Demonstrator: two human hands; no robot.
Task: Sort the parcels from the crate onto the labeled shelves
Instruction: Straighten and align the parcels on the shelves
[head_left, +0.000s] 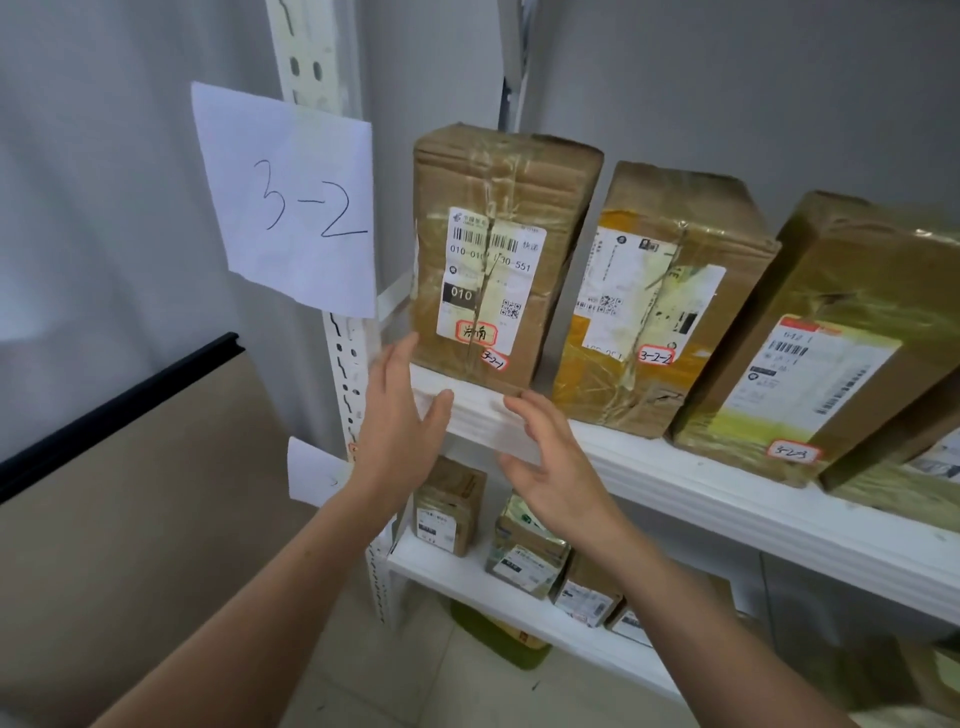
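Three parcels, standing on shelf (sign: 3-2)

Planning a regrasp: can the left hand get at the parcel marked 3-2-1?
Likely yes. The left hand is open at the lower left corner of the 3-2-1 parcel, nothing between them; the parcel stands at the shelf front and its left side looks free.

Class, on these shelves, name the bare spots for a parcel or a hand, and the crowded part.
Bare: a narrow strip between the upright post and parcel 3-2-1; a slim gap between it and parcel 3-2-2; the lower shelf front edge. Crowded: parcel 3-2-2 close beside parcel 3-2-3, rightward.
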